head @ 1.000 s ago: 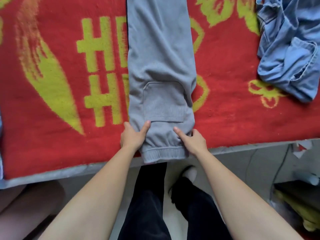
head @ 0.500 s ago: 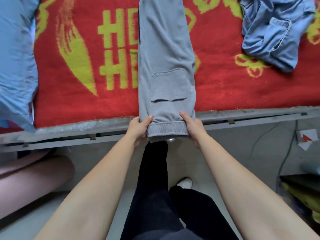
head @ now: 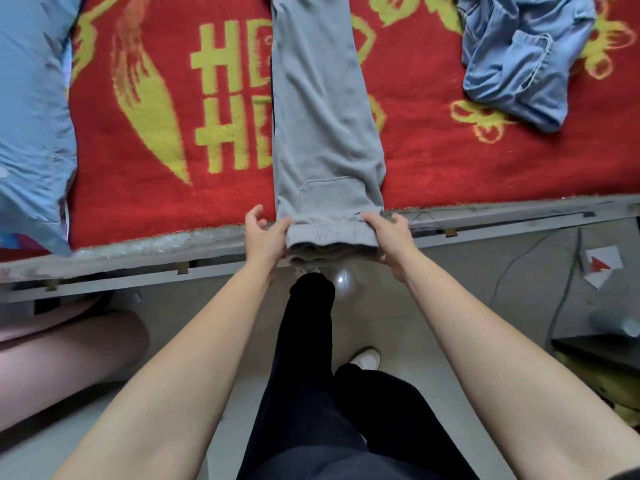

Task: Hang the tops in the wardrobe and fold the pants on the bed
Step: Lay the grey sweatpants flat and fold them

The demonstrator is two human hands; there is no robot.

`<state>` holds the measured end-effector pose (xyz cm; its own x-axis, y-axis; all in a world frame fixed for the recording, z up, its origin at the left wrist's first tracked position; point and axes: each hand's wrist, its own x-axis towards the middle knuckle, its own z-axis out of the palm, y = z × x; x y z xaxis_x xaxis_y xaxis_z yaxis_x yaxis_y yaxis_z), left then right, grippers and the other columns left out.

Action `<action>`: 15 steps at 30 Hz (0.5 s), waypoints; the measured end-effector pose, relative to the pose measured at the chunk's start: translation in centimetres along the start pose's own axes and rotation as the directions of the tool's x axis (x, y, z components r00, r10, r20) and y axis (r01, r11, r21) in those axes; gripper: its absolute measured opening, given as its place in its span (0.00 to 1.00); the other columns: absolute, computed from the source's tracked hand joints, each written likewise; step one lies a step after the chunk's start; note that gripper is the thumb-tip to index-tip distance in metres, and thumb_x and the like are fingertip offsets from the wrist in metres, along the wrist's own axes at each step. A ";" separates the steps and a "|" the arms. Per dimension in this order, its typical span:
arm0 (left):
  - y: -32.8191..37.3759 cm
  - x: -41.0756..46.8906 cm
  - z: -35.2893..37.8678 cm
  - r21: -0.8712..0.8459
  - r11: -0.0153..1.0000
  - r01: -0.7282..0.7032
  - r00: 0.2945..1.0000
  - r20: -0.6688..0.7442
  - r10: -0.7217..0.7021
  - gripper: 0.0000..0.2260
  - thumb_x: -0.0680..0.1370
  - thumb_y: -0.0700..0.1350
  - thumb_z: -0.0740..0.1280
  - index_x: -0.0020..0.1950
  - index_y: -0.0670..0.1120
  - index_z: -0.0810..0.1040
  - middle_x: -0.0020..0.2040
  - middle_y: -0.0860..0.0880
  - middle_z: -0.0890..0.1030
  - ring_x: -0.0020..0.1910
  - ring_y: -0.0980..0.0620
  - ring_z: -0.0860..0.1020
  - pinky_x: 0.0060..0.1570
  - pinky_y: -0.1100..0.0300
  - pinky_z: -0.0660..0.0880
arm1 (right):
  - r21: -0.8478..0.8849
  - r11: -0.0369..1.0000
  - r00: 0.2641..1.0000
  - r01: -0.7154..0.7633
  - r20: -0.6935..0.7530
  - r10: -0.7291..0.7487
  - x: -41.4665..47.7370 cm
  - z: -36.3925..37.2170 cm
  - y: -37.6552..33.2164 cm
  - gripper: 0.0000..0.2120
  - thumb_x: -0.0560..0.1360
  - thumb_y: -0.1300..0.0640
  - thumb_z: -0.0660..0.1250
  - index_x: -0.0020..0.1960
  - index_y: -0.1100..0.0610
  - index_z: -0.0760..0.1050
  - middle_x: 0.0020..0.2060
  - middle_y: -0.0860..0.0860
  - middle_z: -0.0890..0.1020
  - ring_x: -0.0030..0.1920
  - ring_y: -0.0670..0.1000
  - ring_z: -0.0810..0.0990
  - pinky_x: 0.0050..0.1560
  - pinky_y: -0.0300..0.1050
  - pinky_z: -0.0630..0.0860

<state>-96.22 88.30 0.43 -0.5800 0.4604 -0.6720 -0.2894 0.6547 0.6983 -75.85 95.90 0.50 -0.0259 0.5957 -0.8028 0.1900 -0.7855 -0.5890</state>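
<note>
Grey sweatpants (head: 322,109) lie lengthwise on the red and yellow blanket (head: 433,161) of the bed, legs laid together, a patch pocket near the waist. The elastic waistband (head: 330,235) hangs over the bed's near edge. My left hand (head: 265,237) pinches the waistband's left corner with thumb on top. My right hand (head: 389,237) grips the right corner the same way. A crumpled pair of blue jeans (head: 519,60) lies on the blanket at the upper right.
A light blue cloth (head: 33,116) covers the bed's left end. The grey bed frame edge (head: 138,251) runs across the view. My dark-trousered legs and white shoe (head: 365,358) stand on the tiled floor. A cable and a paper scrap (head: 601,265) lie at right.
Both hands have pulled the grey pants toward me, so the waistband now hangs past the bed edge. The hands shifted from on top of the fabric to its corners.
</note>
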 end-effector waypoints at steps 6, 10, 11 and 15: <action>9.1 7.9 2.9 -0.241 0.970 0.008 0.993 0.112 0.019 0.14 0.77 0.45 0.67 0.62 0.41 0.76 0.45 0.48 0.81 0.39 0.50 0.80 0.35 0.59 0.77 | 0.008 0.993 0.992 0.117 0.043 -0.117 7.1 3.6 -10.3 0.21 0.73 0.40 0.65 0.59 0.52 0.79 0.54 0.54 0.84 0.52 0.57 0.84 0.52 0.58 0.82; 12.2 13.3 4.3 -0.195 0.978 0.069 0.990 0.133 -0.043 0.18 0.80 0.53 0.64 0.67 0.47 0.68 0.50 0.50 0.75 0.47 0.50 0.79 0.47 0.50 0.81 | -0.015 0.994 0.994 0.110 -0.006 -0.110 12.0 5.4 -14.1 0.21 0.77 0.36 0.59 0.63 0.48 0.73 0.52 0.51 0.80 0.49 0.52 0.82 0.42 0.50 0.83; 12.0 14.6 4.6 -0.005 0.999 0.033 0.994 0.104 -0.032 0.20 0.79 0.52 0.64 0.69 0.46 0.68 0.53 0.48 0.76 0.46 0.51 0.77 0.47 0.51 0.79 | -0.156 0.978 0.987 0.140 -0.061 -0.151 13.2 5.6 -14.3 0.23 0.78 0.38 0.60 0.67 0.49 0.71 0.54 0.51 0.79 0.51 0.51 0.80 0.50 0.52 0.82; 10.0 18.4 5.8 0.566 0.812 -0.143 0.987 0.142 0.075 0.24 0.77 0.54 0.65 0.70 0.45 0.69 0.66 0.43 0.74 0.63 0.44 0.74 0.64 0.50 0.71 | -0.697 0.684 0.941 0.215 -0.041 -0.337 16.3 5.7 -13.2 0.27 0.79 0.44 0.62 0.75 0.50 0.65 0.68 0.58 0.72 0.67 0.58 0.72 0.69 0.52 0.68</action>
<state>-105.40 106.76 -6.40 -0.4861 0.5888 -0.6457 0.2788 0.8048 0.5240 -84.35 115.03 -5.29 -0.0481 0.8320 -0.5527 0.8089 -0.2922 -0.5103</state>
